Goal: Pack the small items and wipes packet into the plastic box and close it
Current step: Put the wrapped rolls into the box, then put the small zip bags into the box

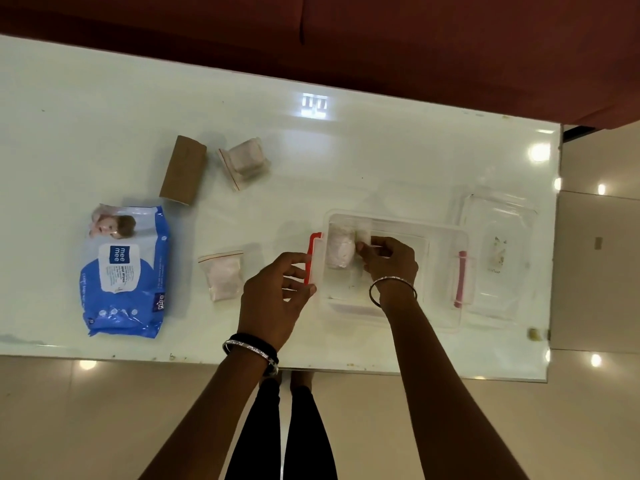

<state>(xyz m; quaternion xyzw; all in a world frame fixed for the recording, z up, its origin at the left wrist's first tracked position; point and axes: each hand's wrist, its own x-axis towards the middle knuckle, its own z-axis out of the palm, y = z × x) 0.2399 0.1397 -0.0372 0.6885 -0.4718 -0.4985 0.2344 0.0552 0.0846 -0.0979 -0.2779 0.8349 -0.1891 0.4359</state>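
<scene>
Two hands point(277, 289) point(389, 261), right inside box point(446, 271)

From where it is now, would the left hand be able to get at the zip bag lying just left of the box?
Probably yes. The left hand rests at the box's red latch, and the small zip bag lies just beside it on bare table with nothing between them. The hand looks empty, only steadying the plastic box.

right hand point(389, 259) placing pouch point(341, 249) in plastic box point(446, 306), left hand point(273, 299) steadying

Box point(446, 271) right half open; pouch point(341, 249) fills left end
</scene>
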